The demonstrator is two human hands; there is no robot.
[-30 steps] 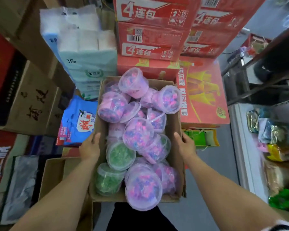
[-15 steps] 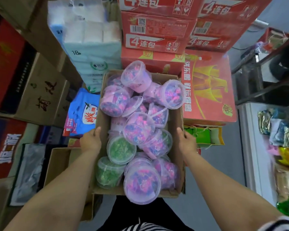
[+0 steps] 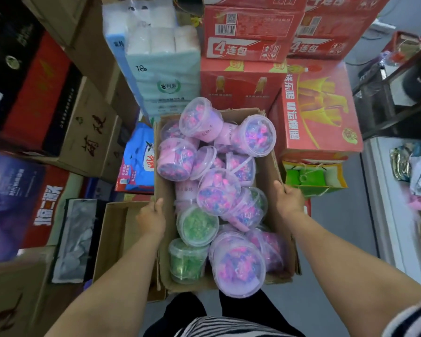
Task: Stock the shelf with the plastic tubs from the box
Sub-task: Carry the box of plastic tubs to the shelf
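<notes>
An open cardboard box (image 3: 270, 166) is held in front of me, piled with several clear plastic tubs. Most tubs are pink (image 3: 237, 266) with pink, blue and purple pieces inside; two green tubs (image 3: 197, 226) lie near the left wall. My left hand (image 3: 152, 217) grips the box's left wall and my right hand (image 3: 288, 199) grips its right wall. A shelf (image 3: 384, 190) with packaged goods shows at the right edge.
Red cartons (image 3: 253, 32) are stacked straight ahead, beside a pack of tissue rolls (image 3: 156, 57). Brown and red boxes (image 3: 90, 132) crowd the left side. An empty open carton (image 3: 122, 239) sits low on the left. Grey floor runs along the right.
The box has stayed in both hands. The stacked cartons and shelf have shifted in view as I move, and my striped shirt now shows at the bottom.
</notes>
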